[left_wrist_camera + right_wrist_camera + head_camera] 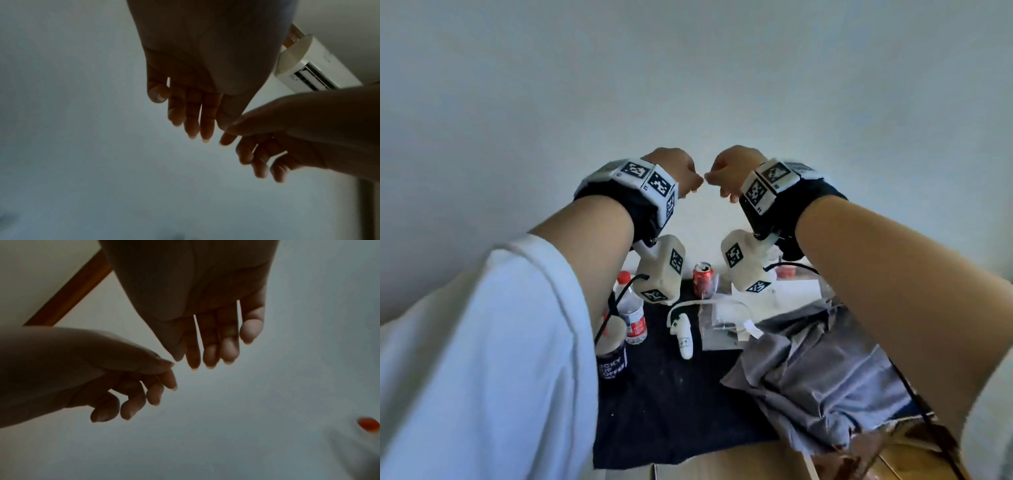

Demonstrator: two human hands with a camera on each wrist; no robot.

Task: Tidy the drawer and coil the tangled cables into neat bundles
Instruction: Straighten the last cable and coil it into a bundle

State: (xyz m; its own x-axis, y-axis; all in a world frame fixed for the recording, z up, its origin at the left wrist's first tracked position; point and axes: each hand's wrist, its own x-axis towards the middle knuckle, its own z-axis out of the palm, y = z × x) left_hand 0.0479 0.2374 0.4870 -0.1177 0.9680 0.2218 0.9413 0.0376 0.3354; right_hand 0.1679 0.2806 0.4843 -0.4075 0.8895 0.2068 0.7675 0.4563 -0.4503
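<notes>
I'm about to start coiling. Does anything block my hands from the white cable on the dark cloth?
Nothing visible does. The left hand and right hand hang empty above the white cable; the red can stands beside it, not over it.

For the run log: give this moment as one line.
left hand: raised, empty, loosely curled | right hand: same, thumbs nearly meeting | white cable: untouched on dark cloth
</notes>
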